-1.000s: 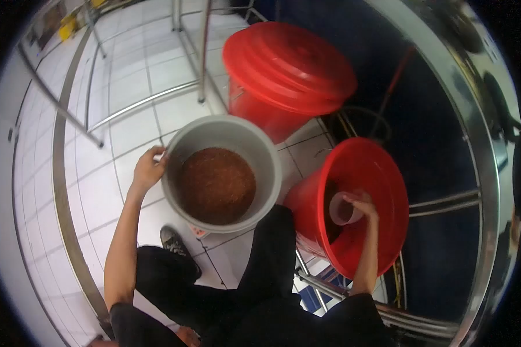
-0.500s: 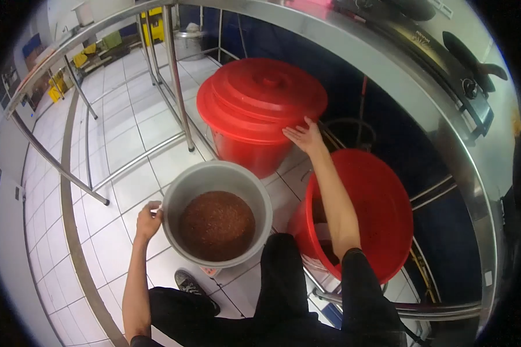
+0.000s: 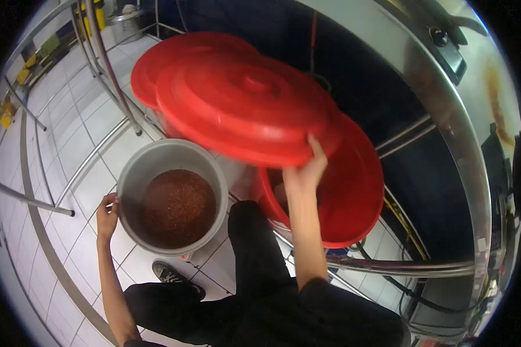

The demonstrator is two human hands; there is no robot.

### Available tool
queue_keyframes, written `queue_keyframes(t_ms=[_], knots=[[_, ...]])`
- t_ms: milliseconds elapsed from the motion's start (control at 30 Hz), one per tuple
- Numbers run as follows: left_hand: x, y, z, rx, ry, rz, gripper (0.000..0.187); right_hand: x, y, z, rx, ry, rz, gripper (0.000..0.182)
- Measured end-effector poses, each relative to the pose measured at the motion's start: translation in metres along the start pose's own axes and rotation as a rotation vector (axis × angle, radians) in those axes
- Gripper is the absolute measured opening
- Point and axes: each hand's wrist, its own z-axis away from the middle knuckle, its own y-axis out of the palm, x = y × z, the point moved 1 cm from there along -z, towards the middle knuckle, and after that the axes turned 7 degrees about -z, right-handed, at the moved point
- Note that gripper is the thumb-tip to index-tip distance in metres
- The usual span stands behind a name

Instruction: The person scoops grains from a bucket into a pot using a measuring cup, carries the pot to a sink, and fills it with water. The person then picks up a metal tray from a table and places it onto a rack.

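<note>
My right hand (image 3: 308, 168) grips the near edge of a round red lid (image 3: 231, 110), which is raised and tilted, partly over an open red bin (image 3: 353, 185). Behind it, another red round top (image 3: 173, 55) shows at the left. My left hand (image 3: 107, 215) has bent fingers at the left rim of a grey pot (image 3: 214, 191), and its thumb side touches the rim. Reddish-brown grainy contents (image 3: 182, 202) fill the bottom of the pot.
A steel frame with legs (image 3: 118, 95) stands at the left on white floor tiles (image 3: 81, 139). A steel counter edge (image 3: 440, 87) curves along the right. A lidded metal pot (image 3: 125, 26) is at the back. My shoe (image 3: 171, 274) is below the grey pot.
My right hand has taken hold of the red lid and lifted it toward me and over the open bin. The view has shifted right. My left hand stays at the pot's rim.
</note>
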Motion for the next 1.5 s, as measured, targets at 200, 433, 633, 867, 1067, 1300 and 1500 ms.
queue_keyframes(t_ms=[200,433,633,867,1067,1300,1500], knots=[[-0.002,-0.001,0.004,0.027,-0.079,-0.057,0.029,0.086,-0.091,0.134,-0.218,0.115,0.376,0.051],[-0.01,-0.002,0.007,0.02,-0.231,-0.024,0.032,0.124,-0.148,0.194,-0.563,0.501,0.702,0.072],[0.009,0.002,0.006,-0.058,-0.063,-0.124,0.034,0.127,-0.183,0.164,-0.504,0.528,0.635,0.074],[-0.006,-0.003,0.016,-0.118,-0.163,-0.09,0.042,0.095,-0.19,0.159,-0.475,0.408,0.456,0.062],[-0.035,-0.015,0.025,-0.058,-0.276,-0.049,0.036,-0.068,-0.219,0.248,0.739,1.184,1.388,0.024],[-0.034,-0.011,0.042,-0.003,-0.304,-0.061,0.037,-0.234,-0.345,0.234,1.833,0.81,2.142,0.06],[-0.032,-0.008,0.048,0.043,-0.319,-0.085,0.037,-0.259,-0.403,0.218,2.125,0.374,2.563,0.078]])
